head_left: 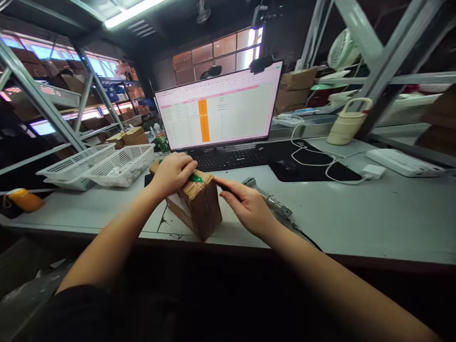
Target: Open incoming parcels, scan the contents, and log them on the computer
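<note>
A brown cardboard box (206, 209) with clear tape and a strip of green tape stands on its narrow side near the desk's front edge. My left hand (174, 171) grips it from above, fingers curled over the top. At the top right corner of the box, my right hand (249, 204) is closed around a slim black tool (228, 189), which looks like a utility knife. Its tip touches or nearly touches the box edge; the blade cannot be made out. Just behind my right hand lies a grey handheld scanner (272, 202) with a cable.
Behind the box stand a monitor (235, 109) and black keyboard (228, 159). White plastic baskets (124, 166) sit at the left. Rightward are a black mat (320, 173) with a mouse, a white cable, a power bank (402, 162) and a cream tumbler (344, 127). Metal shelving frames both sides.
</note>
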Demonstrator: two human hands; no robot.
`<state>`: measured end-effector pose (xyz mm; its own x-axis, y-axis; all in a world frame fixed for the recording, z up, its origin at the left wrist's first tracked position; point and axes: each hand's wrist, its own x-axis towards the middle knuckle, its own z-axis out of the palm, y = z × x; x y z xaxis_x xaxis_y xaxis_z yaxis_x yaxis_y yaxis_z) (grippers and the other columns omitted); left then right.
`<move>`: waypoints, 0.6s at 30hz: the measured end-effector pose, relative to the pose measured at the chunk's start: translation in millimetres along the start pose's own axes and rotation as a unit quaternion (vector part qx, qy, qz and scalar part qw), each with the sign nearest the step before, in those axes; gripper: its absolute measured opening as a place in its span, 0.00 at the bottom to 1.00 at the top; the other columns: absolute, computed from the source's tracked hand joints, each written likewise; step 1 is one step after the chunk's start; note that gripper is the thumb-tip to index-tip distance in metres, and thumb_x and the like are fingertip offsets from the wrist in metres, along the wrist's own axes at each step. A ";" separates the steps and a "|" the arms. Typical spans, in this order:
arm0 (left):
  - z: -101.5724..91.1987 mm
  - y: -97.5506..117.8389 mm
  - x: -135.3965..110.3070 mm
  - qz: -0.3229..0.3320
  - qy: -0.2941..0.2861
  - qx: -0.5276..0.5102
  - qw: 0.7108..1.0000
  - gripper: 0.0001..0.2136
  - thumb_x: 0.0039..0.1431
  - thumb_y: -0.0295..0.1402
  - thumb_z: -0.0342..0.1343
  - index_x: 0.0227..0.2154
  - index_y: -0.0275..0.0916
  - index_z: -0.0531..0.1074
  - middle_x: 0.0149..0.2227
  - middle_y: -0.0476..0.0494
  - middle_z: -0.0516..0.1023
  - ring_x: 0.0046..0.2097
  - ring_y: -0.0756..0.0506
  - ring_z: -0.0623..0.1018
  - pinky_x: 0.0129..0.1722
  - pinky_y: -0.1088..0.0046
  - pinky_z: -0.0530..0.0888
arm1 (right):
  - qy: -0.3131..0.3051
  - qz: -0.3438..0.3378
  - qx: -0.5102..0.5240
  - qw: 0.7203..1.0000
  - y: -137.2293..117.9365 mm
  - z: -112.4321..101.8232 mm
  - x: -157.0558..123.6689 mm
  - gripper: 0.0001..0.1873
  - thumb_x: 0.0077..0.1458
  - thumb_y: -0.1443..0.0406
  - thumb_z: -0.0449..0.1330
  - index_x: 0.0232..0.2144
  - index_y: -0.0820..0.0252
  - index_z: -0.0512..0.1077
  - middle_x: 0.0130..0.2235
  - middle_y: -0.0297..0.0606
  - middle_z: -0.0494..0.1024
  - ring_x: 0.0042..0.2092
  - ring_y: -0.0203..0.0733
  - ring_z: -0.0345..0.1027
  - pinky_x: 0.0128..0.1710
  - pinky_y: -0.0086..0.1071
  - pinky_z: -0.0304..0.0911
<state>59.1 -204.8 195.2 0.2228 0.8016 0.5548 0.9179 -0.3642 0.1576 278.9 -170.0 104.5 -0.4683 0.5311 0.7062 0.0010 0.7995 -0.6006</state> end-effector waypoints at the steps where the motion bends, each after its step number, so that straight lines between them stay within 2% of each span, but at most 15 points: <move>1: 0.4 6.2 -0.2 0.033 -0.014 -0.023 0.999 0.17 0.66 0.41 0.45 0.22 0.42 0.60 0.27 0.46 0.69 0.34 0.44 0.69 0.36 0.66 0.62 | -0.005 -0.017 -0.019 1.000 -0.5 -1.0 -1.8 0.22 0.68 0.64 0.53 0.61 0.52 0.72 0.58 0.39 0.78 0.58 0.45 0.72 0.60 0.44 0.68; 3: 1.6 16.1 -2.0 0.070 -0.036 -0.058 0.995 0.17 0.68 0.42 0.44 0.23 0.42 0.60 0.27 0.47 0.68 0.32 0.45 0.68 0.34 0.67 0.62 | -0.006 -0.058 -0.067 0.996 -0.7 -4.3 -5.4 0.22 0.69 0.65 0.52 0.61 0.53 0.71 0.58 0.40 0.78 0.57 0.44 0.73 0.59 0.42 0.69; 6: 4.3 21.7 -2.6 0.062 -0.041 -0.068 0.995 0.19 0.69 0.42 0.43 0.22 0.42 0.57 0.24 0.48 0.65 0.30 0.46 0.66 0.32 0.67 0.61 | -0.007 -0.133 -0.159 0.978 -3.0 -16.4 -8.4 0.20 0.69 0.66 0.54 0.59 0.54 0.74 0.51 0.42 0.81 0.51 0.43 0.75 0.51 0.37 0.72; 9: 6.7 20.6 1.6 0.051 -0.049 -0.064 0.995 0.19 0.69 0.43 0.42 0.21 0.42 0.57 0.24 0.48 0.66 0.29 0.46 0.67 0.31 0.68 0.61 | -0.019 -0.220 -0.261 0.940 -10.4 -32.4 -5.5 0.19 0.67 0.69 0.56 0.57 0.53 0.76 0.43 0.38 0.84 0.40 0.39 0.75 0.40 0.32 0.70; 11: 8.0 19.8 5.5 0.042 -0.053 -0.067 0.995 0.20 0.69 0.43 0.41 0.21 0.42 0.58 0.23 0.48 0.67 0.29 0.47 0.67 0.31 0.68 0.61 | -0.024 -0.260 -0.327 0.908 -17.7 -40.0 -0.7 0.19 0.66 0.71 0.56 0.54 0.53 0.77 0.42 0.37 0.84 0.37 0.38 0.72 0.37 0.31 0.67; 14: 10.0 20.2 10.4 0.026 -0.060 -0.082 0.994 0.22 0.69 0.46 0.39 0.21 0.41 0.60 0.23 0.48 0.68 0.28 0.47 0.68 0.30 0.68 0.62 | -0.039 -0.277 -0.394 0.875 -29.6 -44.0 8.1 0.18 0.66 0.72 0.55 0.52 0.53 0.79 0.41 0.38 0.84 0.36 0.38 0.70 0.35 0.32 0.64; 18: 13.0 20.0 13.7 0.013 -0.056 -0.099 0.993 0.25 0.69 0.50 0.38 0.20 0.41 0.63 0.22 0.47 0.70 0.27 0.47 0.69 0.29 0.69 0.62 | -0.074 -0.263 -0.430 0.860 -40.0 -42.2 17.0 0.19 0.67 0.71 0.52 0.50 0.53 0.79 0.39 0.38 0.83 0.37 0.39 0.69 0.35 0.33 0.62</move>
<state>84.8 -195.0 195.4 0.2910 0.8347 0.4676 0.8309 -0.4628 0.3090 308.2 -181.1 156.3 -0.7114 0.0410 0.7016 0.3779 0.8640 0.3327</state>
